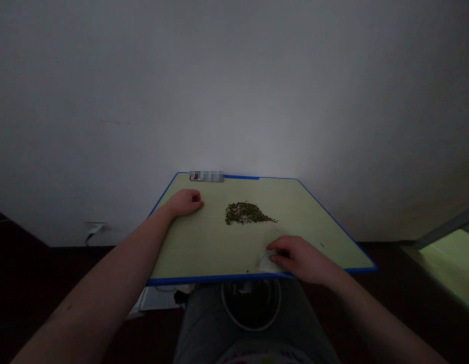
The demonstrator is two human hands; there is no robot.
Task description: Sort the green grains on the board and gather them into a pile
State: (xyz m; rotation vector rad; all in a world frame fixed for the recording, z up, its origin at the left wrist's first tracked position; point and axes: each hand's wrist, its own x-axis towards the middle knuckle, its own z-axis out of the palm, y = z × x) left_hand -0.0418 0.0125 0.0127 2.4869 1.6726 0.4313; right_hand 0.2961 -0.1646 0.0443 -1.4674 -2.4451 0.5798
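Note:
A light yellow-green board [211,253] with blue edging lies before me, and a loose patch of small dark green beans or grains [245,213] is spread over its middle. My left hand [185,202] rests closed on the board, left of the grains, with nothing visible in it. Near the front edge, my right hand [300,258] has thumb and fingers closed on a pale, see-through piece [267,261], blurred and partly covered by the fingers. Below that edge, a round bowl [251,306] sits at my lap, its inside dark.
A small blurred label or strip [207,176] lies at the board's far edge. One stray grain [247,271] is near the front edge, and a thin dark bit [322,245] lies at right. Behind the board rises a grey wall [234,91].

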